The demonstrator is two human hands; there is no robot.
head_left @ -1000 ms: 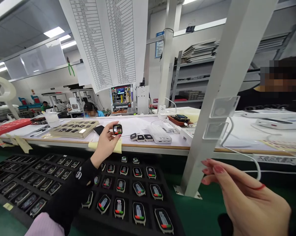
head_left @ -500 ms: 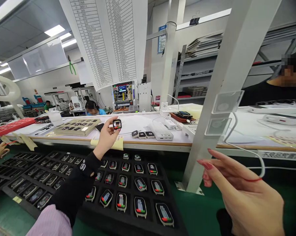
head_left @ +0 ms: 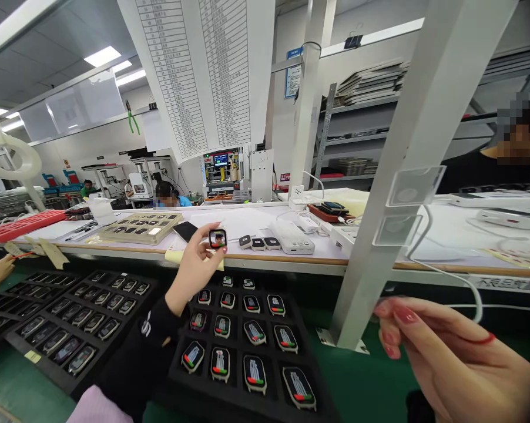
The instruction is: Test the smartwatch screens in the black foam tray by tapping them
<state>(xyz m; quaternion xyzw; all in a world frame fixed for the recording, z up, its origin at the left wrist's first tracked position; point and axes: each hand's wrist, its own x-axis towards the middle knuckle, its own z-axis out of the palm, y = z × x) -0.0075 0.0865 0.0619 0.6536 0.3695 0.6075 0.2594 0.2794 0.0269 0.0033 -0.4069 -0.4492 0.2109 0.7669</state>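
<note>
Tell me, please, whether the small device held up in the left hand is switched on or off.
On: the small device in the left hand shows a lit, coloured screen.

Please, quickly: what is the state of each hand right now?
Left hand: closed on a small lit watch module, held up.
Right hand: fingers together, pinching a white cable.

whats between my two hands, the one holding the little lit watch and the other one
In the head view, the slanted white post rises between the left hand pinching the watch and the right hand; below lies a black tray of lit watches.
</note>
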